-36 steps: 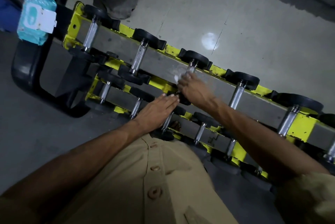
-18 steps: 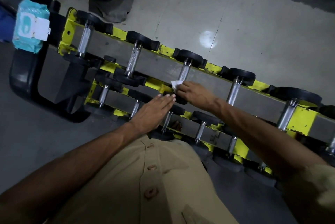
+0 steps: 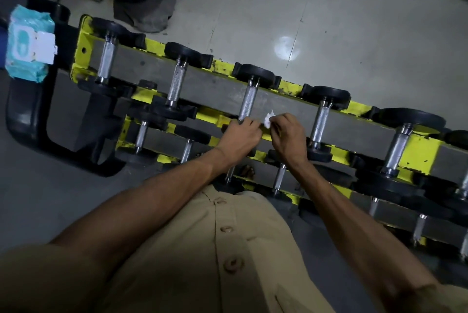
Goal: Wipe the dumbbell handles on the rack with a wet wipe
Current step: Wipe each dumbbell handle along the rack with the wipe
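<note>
Seen from a camera on the person's head looking down, a yellow dumbbell rack [image 3: 420,153] runs slantwise across the floor from upper left to lower right, with black-ended dumbbells lying across its grey rails on two tiers. Off the rack's left end, a teal pack of wet wipes [image 3: 26,44] with a white flap lies on a dark curved frame [image 3: 22,110]. On the rack's upper tier, counting from that end, the first handle [image 3: 106,59] and the second handle [image 3: 176,85] lie bare and well apart from the hands. The left hand [image 3: 239,136] has its fingers curled at the near end of the third handle [image 3: 247,102]; they appear to grip it, though the hand hides the contact. Just beside it, toward the rack's right end, the right hand [image 3: 288,135] pinches a small crumpled white wet wipe [image 3: 268,119] between thumb and fingertips, held over the grey rail between the third handle and the fourth handle [image 3: 320,123], touching neither handle. A fifth, thicker handle [image 3: 398,148] lies further along by a broad yellow panel. The lower tier's smaller dumbbells sit partly hidden under both forearms. Nearest the camera, below the rack, is the person's tan buttoned shirt [image 3: 228,249].
</note>
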